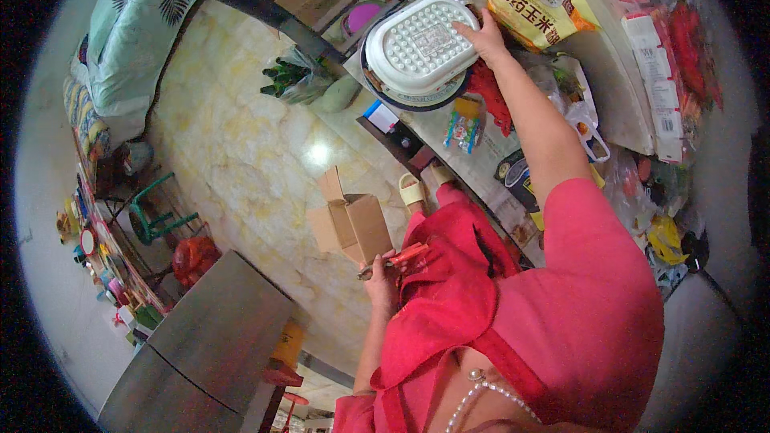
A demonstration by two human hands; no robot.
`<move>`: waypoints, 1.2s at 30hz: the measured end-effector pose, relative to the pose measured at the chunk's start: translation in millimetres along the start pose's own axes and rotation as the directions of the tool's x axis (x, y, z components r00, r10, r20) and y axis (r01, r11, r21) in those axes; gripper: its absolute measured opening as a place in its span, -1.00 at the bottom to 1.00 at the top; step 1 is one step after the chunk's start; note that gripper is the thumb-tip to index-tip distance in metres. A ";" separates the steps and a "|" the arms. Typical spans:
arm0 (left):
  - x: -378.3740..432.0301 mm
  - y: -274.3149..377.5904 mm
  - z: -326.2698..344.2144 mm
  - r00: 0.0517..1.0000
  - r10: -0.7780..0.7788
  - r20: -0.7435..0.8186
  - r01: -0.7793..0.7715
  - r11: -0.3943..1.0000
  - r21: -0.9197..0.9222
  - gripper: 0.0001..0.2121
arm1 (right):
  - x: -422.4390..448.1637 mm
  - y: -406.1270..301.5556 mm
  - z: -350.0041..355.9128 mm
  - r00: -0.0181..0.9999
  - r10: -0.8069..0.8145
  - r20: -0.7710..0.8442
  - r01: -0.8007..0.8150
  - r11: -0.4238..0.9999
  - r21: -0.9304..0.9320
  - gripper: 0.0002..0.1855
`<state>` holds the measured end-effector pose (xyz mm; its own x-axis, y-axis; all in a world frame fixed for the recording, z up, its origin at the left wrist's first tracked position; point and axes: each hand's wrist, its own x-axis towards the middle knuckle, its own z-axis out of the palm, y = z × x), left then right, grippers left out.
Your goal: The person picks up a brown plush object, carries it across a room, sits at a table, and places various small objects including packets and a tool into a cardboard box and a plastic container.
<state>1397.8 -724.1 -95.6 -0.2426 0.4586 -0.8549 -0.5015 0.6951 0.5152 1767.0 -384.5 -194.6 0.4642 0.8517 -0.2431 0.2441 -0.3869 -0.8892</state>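
My right hand [490, 42] reaches to the upper middle and grips the right edge of a white oval plastic container [421, 45] with a knobbed surface, thumb on top. The container rests over a round, dark-rimmed vessel [424, 102] on the counter. Lower down, beside my red apron [448, 307], my left hand [382, 279] is closed around a red-handled tool [409, 254] with a metal part; its exact kind is unclear. An open cardboard box [367, 222] appears just beyond my left fingers; whether they touch it cannot be told.
The cluttered counter [433, 132] bears a yellow food bag [541, 0], a small colourful packet [463, 126] and red netting [490, 96]. Green bottles in a plastic bag [295, 78] stand on the floor. A green stool [150, 216] and a grey cabinet [222, 325] lie to the left.
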 end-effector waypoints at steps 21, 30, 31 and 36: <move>3.0 8.8 15.3 0.836 0.472 0.281 -0.548 0.691 0.471 -0.86 | -232.7 -16.8 1.1 0.750 -0.194 0.632 0.035 0.966 0.256 -0.41; 2.1 13.7 0.0 0.595 0.583 0.553 -0.780 0.252 0.573 -0.79 | -302.5 -30.5 -28.4 0.565 -0.214 0.797 -0.757 0.249 0.604 -0.28; -3.9 20.1 0.4 0.519 0.565 0.642 -0.818 0.109 0.565 -0.77 | -305.5 -22.3 -31.7 0.542 -0.184 0.820 -0.654 0.521 0.548 -0.32; 0.6 37.2 -22.6 0.537 0.383 0.752 -0.831 0.087 0.549 -0.69 | -354.9 -50.5 -32.3 0.859 -0.172 0.483 -0.001 0.942 0.337 -0.50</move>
<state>1360.2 -710.4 -78.3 0.3020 0.9286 -0.2155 0.6144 -0.0168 0.7888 1617.5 -678.7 -50.9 -0.0544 0.9685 -0.2431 -0.0571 -0.2460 -0.9676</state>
